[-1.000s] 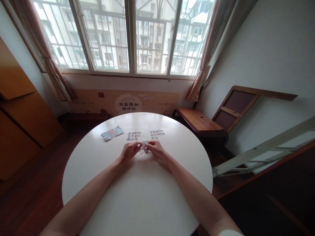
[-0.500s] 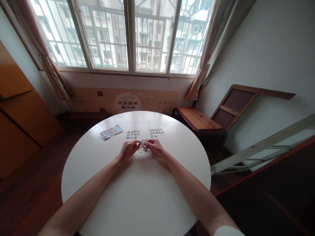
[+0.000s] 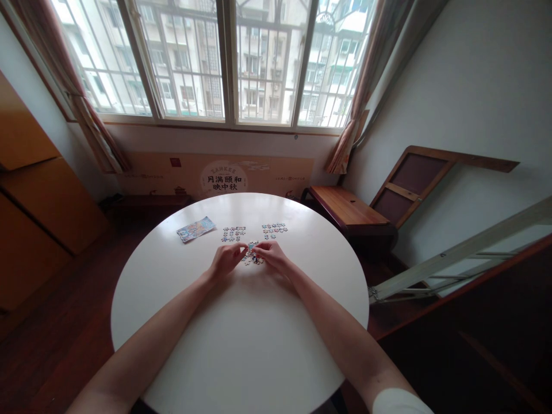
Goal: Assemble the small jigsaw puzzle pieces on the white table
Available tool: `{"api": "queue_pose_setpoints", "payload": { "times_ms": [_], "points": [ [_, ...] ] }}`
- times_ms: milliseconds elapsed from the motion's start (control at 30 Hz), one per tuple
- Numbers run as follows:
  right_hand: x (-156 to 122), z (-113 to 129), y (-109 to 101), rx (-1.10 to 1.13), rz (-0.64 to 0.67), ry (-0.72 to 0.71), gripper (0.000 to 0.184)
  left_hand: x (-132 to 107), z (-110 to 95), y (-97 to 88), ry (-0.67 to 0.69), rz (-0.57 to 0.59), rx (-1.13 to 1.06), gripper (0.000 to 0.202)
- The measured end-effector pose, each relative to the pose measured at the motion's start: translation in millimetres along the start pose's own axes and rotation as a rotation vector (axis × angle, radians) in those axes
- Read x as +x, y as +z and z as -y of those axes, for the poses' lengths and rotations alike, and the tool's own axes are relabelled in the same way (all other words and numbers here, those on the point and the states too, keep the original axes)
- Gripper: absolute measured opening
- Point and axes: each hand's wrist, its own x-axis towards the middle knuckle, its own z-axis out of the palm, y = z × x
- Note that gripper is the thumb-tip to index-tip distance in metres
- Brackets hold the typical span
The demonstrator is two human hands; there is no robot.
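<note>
On a round white table (image 3: 241,345), my left hand (image 3: 225,260) and my right hand (image 3: 271,257) meet over a small cluster of joined puzzle pieces (image 3: 250,257). The fingers of both hands are curled and pinched on small pieces at the cluster; the exact pieces are too small to make out. Just beyond lie two groups of loose puzzle pieces, one on the left (image 3: 233,233) and one on the right (image 3: 273,229). A colourful picture card (image 3: 195,229) lies flat to the far left of them.
A wooden bench (image 3: 347,211) stands right of the table, with a wooden frame (image 3: 414,184) leaning on the wall. Orange cabinets (image 3: 38,213) line the left side. A barred window and a printed cardboard panel (image 3: 224,177) face me.
Both hands stay pinched at the puzzle cluster; only the view has shifted slightly.
</note>
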Motion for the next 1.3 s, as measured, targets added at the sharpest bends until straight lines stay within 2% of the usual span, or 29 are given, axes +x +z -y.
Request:
{"api": "queue_pose_setpoints", "payload": {
  "times_ms": [800,1100,1300],
  "points": [
    [-2,6,3,-0.008,-0.024,-0.029,0.039,2,-1,-2.5,0.0,0.014,0.0,0.025],
    [2,-6,2,-0.034,-0.039,-0.068,0.039,2,-3,-3.2,-0.009,0.012,0.01,0.025],
    [4,-15,4,-0.046,-0.077,-0.123,0.037,4,-1,-3.7,-0.065,-0.001,-0.023,0.024]
  ]
}}
